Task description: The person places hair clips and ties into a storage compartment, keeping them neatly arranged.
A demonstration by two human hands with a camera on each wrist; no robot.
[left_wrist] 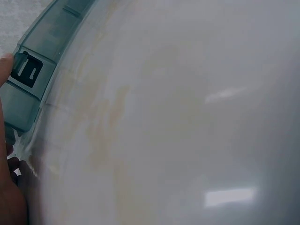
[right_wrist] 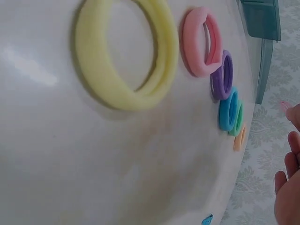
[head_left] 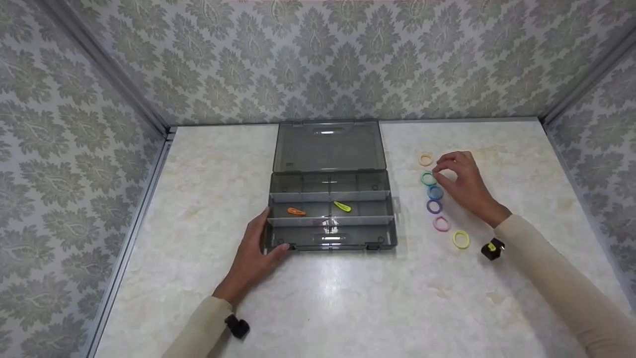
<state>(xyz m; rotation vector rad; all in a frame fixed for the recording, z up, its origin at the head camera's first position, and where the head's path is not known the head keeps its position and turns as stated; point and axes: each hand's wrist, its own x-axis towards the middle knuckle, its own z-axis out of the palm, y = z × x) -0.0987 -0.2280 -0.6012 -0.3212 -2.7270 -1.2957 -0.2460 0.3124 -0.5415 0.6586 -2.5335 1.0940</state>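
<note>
A grey see-through compartment box (head_left: pixel 332 246) lies with its lid (head_left: pixel 330 146) folded back. An orange hair clip (head_left: pixel 296 212) and a yellow hair clip (head_left: pixel 342 206) lie in its middle row. My left hand (head_left: pixel 253 253) grips the box's front left corner, thumb at the front edge and fingers along the side. My right hand (head_left: pixel 467 184) is beside a green hair tie (head_left: pixel 422 179), thumb and index fingertips close together. Whether they pinch something small is unclear. In the right wrist view, its fingers (right_wrist: pixel 291 164) are partly cut off at the edge.
More hair ties form a line right of the box: peach (head_left: pixel 421 160), blue (head_left: pixel 436 193), purple (head_left: pixel 428 209), pink (head_left: pixel 435 226) and yellow (head_left: pixel 454 243). A small blue item (right_wrist: pixel 207 219) lies on the table. Patterned walls (head_left: pixel 318 54) enclose the back and sides.
</note>
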